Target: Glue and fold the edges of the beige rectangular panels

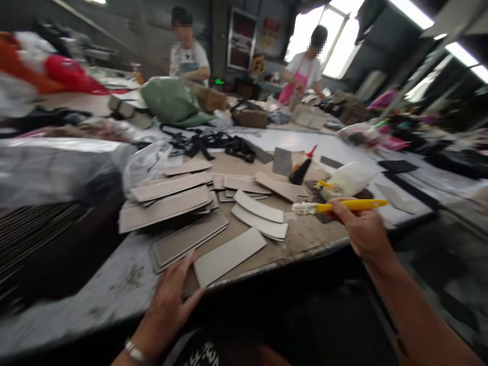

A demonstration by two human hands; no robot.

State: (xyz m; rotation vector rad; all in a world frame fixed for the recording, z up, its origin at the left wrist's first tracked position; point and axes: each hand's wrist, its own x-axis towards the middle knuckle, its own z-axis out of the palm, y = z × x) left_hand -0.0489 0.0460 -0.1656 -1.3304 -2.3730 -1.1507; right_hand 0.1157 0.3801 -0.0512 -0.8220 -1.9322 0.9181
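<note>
My right hand [364,226] grips a brush with a yellow handle [354,205] over the right part of the work board. The brush's bristles [304,208] point left and look coated in something whitish. At the table's front edge, my left hand [173,292] has its fingers stretched out, beside a pale flat strip [231,255] and a stack of grey-brown strips [190,239]. Two curved pale pieces [261,216] lie between the hands. Farther left are piles of beige strips [171,203].
A black bottle with a red tip [301,172] stands behind the brush, near a whitish plastic container [348,180]. Black straps [213,144] lie at the back. Plastic-wrapped goods [61,168] crowd the left. Two people work beyond the table, one in a pink apron [295,84].
</note>
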